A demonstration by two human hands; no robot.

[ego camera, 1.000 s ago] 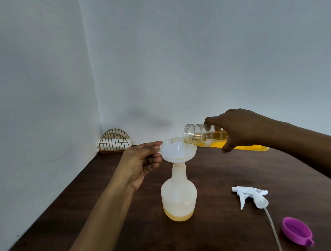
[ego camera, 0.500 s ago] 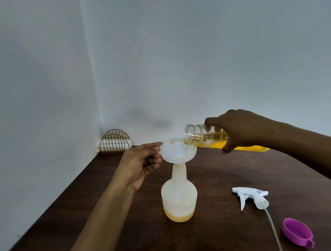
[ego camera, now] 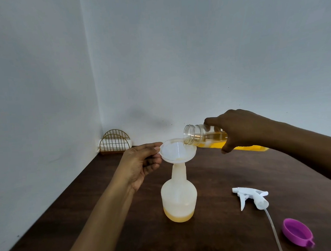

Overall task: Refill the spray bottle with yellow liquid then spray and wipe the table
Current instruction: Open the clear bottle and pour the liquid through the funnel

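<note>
My left hand (ego camera: 141, 163) pinching the funnel (ego camera: 178, 150) rim atop the spray bottle (ego camera: 179, 200) at table centre, right hand (ego camera: 238, 129) gripping the tilted clear bottle (ego camera: 200, 135) — mouth over funnel, yellow liquid (ego camera: 179, 216) pooled low — trigger head (ego camera: 252, 196) lying right.

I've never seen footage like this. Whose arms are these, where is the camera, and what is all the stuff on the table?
There is no machine here: a person wears a camera on the head, looking down at their own two bare hands. The left hand steadies a white funnel seated in the neck of a spray bottle, which stands on the dark table with a little yellow liquid at its bottom. The right hand tips a clear bottle of yellow liquid over the funnel. On the table lie the white spray head with its tube and a purple cap. A gold wire rack stands in the corner.
</note>
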